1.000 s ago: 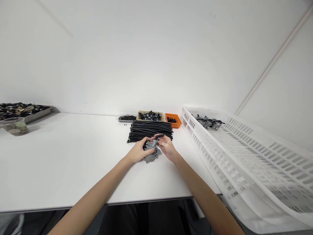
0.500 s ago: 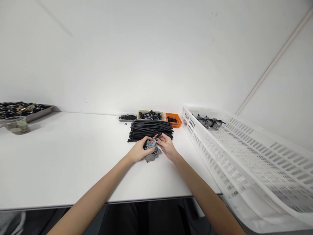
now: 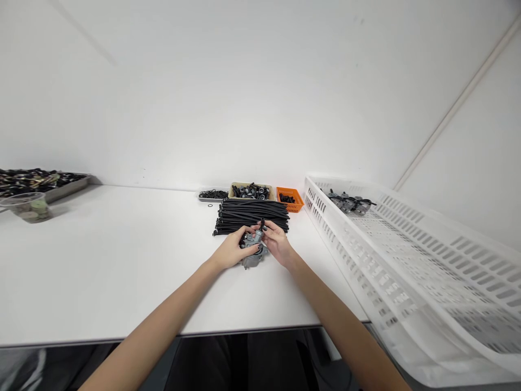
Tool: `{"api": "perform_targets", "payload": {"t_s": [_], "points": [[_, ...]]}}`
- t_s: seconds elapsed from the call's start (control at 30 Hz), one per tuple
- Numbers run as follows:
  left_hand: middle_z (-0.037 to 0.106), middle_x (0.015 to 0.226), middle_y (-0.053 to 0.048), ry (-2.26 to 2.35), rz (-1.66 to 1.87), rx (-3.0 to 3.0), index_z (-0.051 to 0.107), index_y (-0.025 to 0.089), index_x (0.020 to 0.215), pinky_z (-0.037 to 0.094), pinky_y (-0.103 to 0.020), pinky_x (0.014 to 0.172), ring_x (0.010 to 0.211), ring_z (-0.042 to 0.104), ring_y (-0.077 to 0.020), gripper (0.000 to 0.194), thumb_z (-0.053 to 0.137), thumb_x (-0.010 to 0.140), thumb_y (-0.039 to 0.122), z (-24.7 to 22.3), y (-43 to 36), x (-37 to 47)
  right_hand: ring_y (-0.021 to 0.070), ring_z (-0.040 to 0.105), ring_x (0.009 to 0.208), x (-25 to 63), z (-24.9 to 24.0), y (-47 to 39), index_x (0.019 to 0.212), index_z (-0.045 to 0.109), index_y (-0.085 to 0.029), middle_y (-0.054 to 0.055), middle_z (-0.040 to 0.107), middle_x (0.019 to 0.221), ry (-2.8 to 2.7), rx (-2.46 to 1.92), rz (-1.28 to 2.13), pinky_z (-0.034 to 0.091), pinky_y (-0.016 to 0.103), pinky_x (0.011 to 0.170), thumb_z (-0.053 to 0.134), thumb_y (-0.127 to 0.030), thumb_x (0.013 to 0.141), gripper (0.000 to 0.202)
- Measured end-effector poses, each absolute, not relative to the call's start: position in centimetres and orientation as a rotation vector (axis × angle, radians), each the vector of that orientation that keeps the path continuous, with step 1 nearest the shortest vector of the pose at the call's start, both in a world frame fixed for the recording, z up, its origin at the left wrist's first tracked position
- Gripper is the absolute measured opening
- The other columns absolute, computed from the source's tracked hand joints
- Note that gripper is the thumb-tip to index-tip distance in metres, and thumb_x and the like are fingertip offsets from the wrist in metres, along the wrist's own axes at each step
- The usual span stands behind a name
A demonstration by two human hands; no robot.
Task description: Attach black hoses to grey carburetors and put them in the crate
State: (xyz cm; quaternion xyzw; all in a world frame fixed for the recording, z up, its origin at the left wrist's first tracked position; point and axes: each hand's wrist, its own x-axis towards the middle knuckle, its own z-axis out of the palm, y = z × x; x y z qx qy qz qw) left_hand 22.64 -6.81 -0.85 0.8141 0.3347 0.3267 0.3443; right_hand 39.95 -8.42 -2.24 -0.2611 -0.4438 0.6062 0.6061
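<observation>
A grey metal carburetor point(image 3: 253, 258) rests on the white table near its middle, with my left hand point(image 3: 231, 250) closed around its left side, thumb across the front. My right hand point(image 3: 277, 242) is at its upper right, fingers pinching a small black rubber part point(image 3: 262, 223) that stands up at the top of the carburetor. Whether that part is seated on the metal, I cannot tell. Just behind both hands lies a stack of black rubber hoses point(image 3: 252, 213). Fingertips of both hands are partly hidden by the carburetor.
Behind the hoses stand a clear tray of black rings point(image 3: 213, 194), a cream tray of black parts point(image 3: 233, 189) and an orange basket point(image 3: 296, 207). A large white crate point(image 3: 345, 260) holding several carburetors point(image 3: 352, 204) fills the right. A metal tray point(image 3: 67, 188) and clear cup point(image 3: 30, 212) are left.
The black rubber part in my right fingers has gone from leaning right to nearly upright. My right hand has turned slightly; my left hand keeps its hold on the carburetor.
</observation>
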Motion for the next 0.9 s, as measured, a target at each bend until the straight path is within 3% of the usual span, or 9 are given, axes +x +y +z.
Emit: {"api": "perform_targets", "payload": {"t_s": [0.3, 0.6, 0.9], "points": [[0.068, 0.106, -0.005, 0.915, 0.838, 2.14, 0.053, 0.02, 0.112, 0.048, -0.035, 0.083, 0.093, 0.063, -0.0233, 0.043, 0.061, 0.075, 0.041, -0.97, -6.81, 22.57, 0.0157, 0.063, 0.084, 40.35, -2.38, -8.35, 0.097, 0.065, -0.021, 0.002, 0.068, 0.09, -1.087, -0.541, 1.424, 0.045, 0.031, 0.086, 0.074, -0.019, 0.065, 0.033], [0.062, 0.122, -0.008, 0.862, 0.863, 2.131, 0.052, 0.018, 0.114, 0.046, -0.035, 0.089, 0.104, 0.06, -0.0239, 0.047, 0.061, 0.075, 0.042, -0.88, -6.97, 22.62, 0.0145, 0.063, 0.082, 39.94, -1.96, -8.64, 0.096, 0.061, -0.022, 0.002, 0.068, 0.092, -1.104, -0.601, 1.408, 0.047, 0.029, 0.081, 0.078, -0.02, 0.064, 0.036], [0.067, 0.098, -0.004, 0.885, 0.859, 2.167, 0.054, 0.019, 0.107, 0.048, -0.032, 0.079, 0.087, 0.062, -0.0209, 0.039, 0.061, 0.074, 0.039, -0.69, -7.02, 22.66, 0.0119, 0.06, 0.076, 39.75, -1.98, -8.72, 0.086, 0.065, -0.02, -0.001, 0.064, 0.082, -1.042, -0.612, 1.454, 0.047, 0.022, 0.07, 0.078, -0.019, 0.063, 0.026]]}}
